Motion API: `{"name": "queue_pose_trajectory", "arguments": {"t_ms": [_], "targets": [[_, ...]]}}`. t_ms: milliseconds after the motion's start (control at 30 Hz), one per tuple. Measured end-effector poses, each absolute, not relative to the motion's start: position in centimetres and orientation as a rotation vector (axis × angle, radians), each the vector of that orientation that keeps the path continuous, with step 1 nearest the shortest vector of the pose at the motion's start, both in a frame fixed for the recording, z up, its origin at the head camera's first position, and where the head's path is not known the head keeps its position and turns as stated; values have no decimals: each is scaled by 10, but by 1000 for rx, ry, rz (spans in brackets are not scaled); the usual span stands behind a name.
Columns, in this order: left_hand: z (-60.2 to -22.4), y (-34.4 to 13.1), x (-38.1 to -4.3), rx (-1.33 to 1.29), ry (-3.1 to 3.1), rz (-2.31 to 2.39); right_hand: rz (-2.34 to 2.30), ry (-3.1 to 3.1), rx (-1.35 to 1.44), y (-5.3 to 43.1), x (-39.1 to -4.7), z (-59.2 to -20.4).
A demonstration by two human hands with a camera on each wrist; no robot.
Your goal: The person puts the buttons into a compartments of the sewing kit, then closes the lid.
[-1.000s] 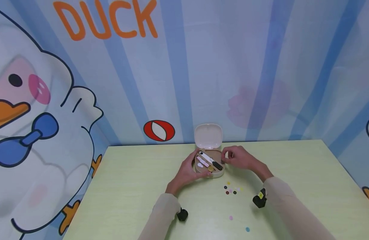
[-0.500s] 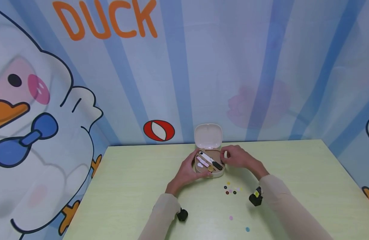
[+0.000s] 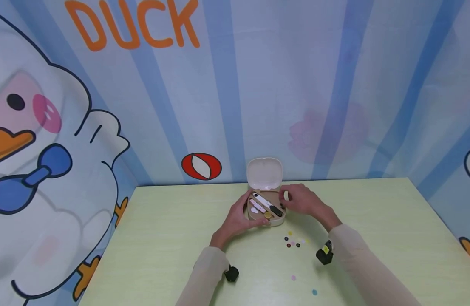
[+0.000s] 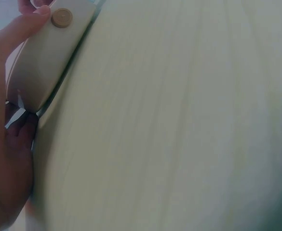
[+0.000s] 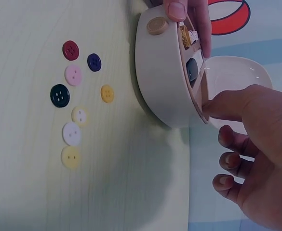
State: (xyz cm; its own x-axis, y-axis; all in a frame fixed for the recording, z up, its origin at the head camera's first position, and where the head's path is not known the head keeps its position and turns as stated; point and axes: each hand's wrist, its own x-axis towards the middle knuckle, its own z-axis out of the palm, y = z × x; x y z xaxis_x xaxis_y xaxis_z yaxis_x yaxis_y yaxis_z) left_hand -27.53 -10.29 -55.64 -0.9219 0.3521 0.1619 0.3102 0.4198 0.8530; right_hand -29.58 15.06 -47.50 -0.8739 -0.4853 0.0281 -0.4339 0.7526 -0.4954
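Note:
My left hand (image 3: 235, 219) grips a small cream sewing box (image 5: 162, 72) from its left side, thumb along the front near a round tan clasp (image 5: 157, 25). The box stands on the table with its lid (image 3: 264, 172) raised behind it. Inside lie a white-and-black pen-like tool (image 3: 267, 204), a pale pink stick (image 3: 257, 205) and a small gold round piece (image 3: 267, 215). My right hand (image 3: 301, 199) reaches in over the right rim, thumb and forefinger close together and the other fingers bent. Its fingertips are hidden behind the rim; I cannot tell whether they pinch anything.
On the table (image 3: 174, 238) in front of the box lie several loose buttons, among them a red one (image 5: 71, 50), a black one (image 5: 60, 96) and a white one (image 5: 71, 134). Nearer me are a pink (image 3: 293, 278) and a blue button (image 3: 314, 292). A printed curtain (image 3: 242, 85) hangs behind.
My right hand has shifted slightly left and back along the box's right side, its wrist moving left too. The left hand keeps its grip on the box, and the loose buttons stay put.

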Motion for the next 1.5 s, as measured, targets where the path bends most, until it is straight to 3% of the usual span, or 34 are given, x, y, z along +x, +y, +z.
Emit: {"name": "queue_pose_trajectory", "arguments": {"t_ms": [667, 1067, 1500], "targets": [[-555, -103, -275, 603, 2620, 1542, -888, 2792, -928, 192, -246, -470], [-557, -103, -276, 567, 2642, 1519, -982, 2671, -919, 224, -213, -500], [-557, -104, -275, 581, 2597, 1574, -1031, 2753, -824, 233, -200, -534]]}}
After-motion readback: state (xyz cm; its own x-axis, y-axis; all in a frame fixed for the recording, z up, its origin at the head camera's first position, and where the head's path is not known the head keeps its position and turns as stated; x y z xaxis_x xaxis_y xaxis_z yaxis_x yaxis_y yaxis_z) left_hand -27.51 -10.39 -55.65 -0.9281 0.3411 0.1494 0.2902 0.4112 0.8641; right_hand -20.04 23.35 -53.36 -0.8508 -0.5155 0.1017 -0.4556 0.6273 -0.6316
